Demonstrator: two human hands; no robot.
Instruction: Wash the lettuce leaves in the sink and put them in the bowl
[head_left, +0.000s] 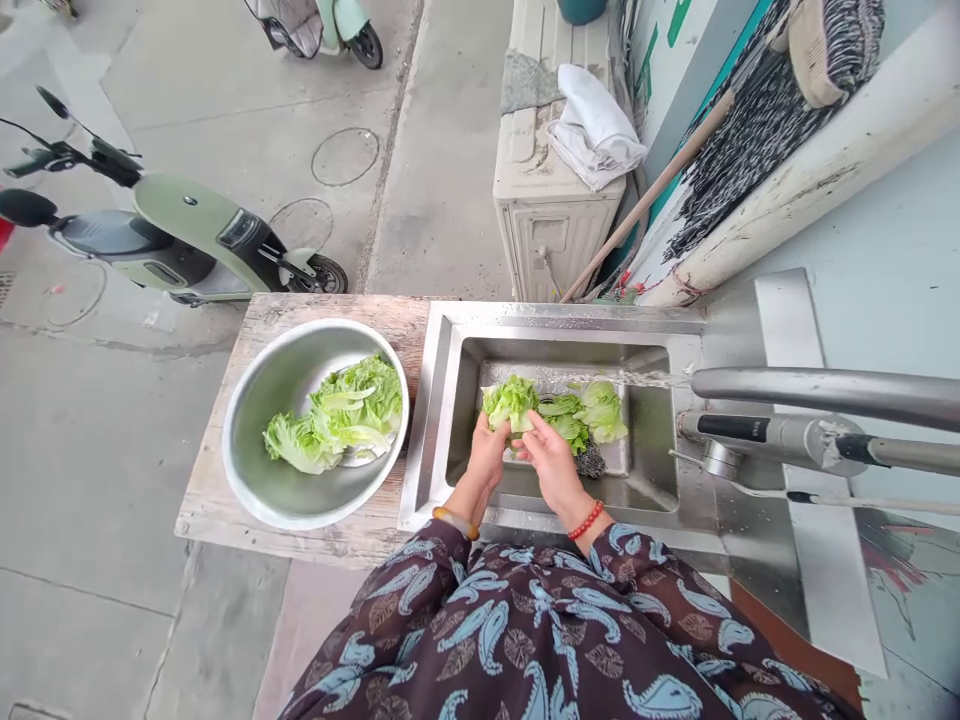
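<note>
Over the steel sink (424,450), both of my hands are at a light green lettuce piece (510,400). My left hand (489,450) is closed on its lower left side. At its right edge is my right hand (551,455), fingers curled against the leaf. More lettuce (602,411) lies in the sink to the right, beside a dark wire scourer (591,461). Water streams from the tap (817,384) across the back of the sink. To the left stands a large metal bowl (251,480) with several lettuce leaves (352,410) in it.
The bowl rests on a worn wooden board (217,500) adjoining the sink. Behind the sink is an outdoor unit (555,220) with a white cloth (596,125) on it. A mop (697,130) leans along the right wall. A green scooter (202,235) stands at the left.
</note>
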